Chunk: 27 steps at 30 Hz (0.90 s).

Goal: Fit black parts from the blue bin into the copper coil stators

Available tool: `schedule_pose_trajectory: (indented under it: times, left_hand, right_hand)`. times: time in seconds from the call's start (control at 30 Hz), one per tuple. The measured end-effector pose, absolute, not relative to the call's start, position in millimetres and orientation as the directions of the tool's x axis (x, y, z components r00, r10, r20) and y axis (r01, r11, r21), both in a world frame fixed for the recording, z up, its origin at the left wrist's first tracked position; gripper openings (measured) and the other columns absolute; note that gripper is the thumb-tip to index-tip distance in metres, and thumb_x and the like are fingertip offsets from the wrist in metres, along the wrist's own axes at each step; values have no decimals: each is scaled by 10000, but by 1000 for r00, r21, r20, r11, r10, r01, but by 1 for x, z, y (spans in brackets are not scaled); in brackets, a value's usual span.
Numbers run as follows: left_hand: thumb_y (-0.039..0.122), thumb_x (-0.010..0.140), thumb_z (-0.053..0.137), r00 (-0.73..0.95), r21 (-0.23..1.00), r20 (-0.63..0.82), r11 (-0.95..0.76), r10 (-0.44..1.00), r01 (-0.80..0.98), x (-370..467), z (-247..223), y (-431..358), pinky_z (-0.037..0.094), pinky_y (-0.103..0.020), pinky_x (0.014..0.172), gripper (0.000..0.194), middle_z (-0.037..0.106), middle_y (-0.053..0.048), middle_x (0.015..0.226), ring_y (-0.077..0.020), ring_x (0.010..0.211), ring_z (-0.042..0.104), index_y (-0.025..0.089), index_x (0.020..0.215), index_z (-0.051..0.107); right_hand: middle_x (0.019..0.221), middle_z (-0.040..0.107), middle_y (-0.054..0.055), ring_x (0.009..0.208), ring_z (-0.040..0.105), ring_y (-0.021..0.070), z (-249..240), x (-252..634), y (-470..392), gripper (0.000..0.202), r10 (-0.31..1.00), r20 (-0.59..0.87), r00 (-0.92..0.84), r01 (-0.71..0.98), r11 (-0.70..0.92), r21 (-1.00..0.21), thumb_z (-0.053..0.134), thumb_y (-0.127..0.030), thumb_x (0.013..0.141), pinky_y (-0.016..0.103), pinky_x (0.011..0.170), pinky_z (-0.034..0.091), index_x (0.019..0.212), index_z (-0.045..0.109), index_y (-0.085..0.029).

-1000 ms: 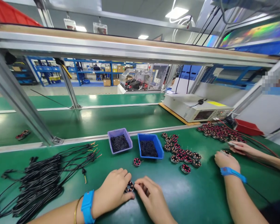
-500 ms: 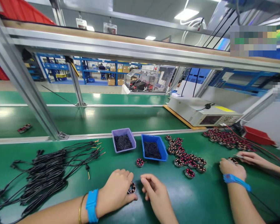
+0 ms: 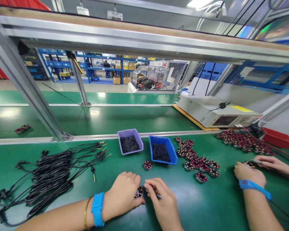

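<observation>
My left hand (image 3: 122, 189), with a blue wrist strap and a thin bangle, is closed around a motor stator (image 3: 139, 191) with copper windings. Only the stator's right part shows; the fingers cover the rest. Just right of it, my right hand (image 3: 162, 199) is closed, thumb and forefinger pinched together at the stator's edge. Whatever sits between those fingertips is too small to make out. Beyond my hands, a single stator with red windings (image 3: 147, 165) lies on the green bench, in front of a purple bin (image 3: 120, 148) and a blue bin (image 3: 174, 157) of small black pieces.
Bundled black cables (image 3: 50, 179) lie at left. Stators (image 3: 201, 177) cluster right of the bins; more (image 3: 245, 141) lie farther right. A co-worker's hands (image 3: 250, 175) hold a stator at right. A grey instrument (image 3: 204, 109) and a metal frame (image 3: 135, 41) stand behind.
The view has tilted down slightly and shifted left. My right hand has come closer to the stator, its fingertips now nearly at its edge. My left hand keeps its hold.
</observation>
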<state>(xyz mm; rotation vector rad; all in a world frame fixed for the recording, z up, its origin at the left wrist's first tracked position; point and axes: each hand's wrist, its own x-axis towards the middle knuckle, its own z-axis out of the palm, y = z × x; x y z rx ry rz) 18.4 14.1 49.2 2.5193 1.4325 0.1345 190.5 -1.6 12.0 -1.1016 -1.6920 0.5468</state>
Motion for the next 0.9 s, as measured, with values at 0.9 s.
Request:
schedule_pose_trajectory:
  times: [0.9]
  left_hand:
    - [438, 813, 781, 495, 259, -54, -466, 867, 846, 18, 51, 14, 558, -438, 821, 341, 708, -102, 955, -308, 898, 674, 168, 973, 649]
  right_hand:
    - [854, 742, 51, 700, 725, 183, 15, 199, -4, 250, 852, 459, -252, 525, 519, -675, 513, -362, 1019, 233, 615, 580, 990, 722, -228]
